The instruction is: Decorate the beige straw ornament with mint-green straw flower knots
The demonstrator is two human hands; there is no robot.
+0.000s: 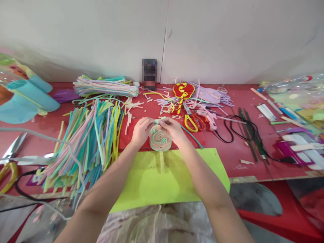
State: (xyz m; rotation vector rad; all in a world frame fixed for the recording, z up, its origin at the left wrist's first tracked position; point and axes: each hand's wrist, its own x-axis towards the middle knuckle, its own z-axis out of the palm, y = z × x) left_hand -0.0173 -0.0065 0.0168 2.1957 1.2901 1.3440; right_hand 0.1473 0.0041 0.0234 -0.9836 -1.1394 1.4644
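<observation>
Plainly, both hands (pixel 143 131) (pixel 173 130) hold a swirl-marked fan (pixel 159 144).

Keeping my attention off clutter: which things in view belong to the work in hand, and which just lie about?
Likely in the work:
- beige piece, at the fingertips of the left hand and right hand
- green sheet
- pipe cleaners
- glue gun

Apparently lying about:
- red-and-yellow piece
- purple paper

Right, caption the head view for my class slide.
Two bare hands at the top of a round beige craft piece with mint-green curls, pale handle over a lime-green sheet.
</observation>
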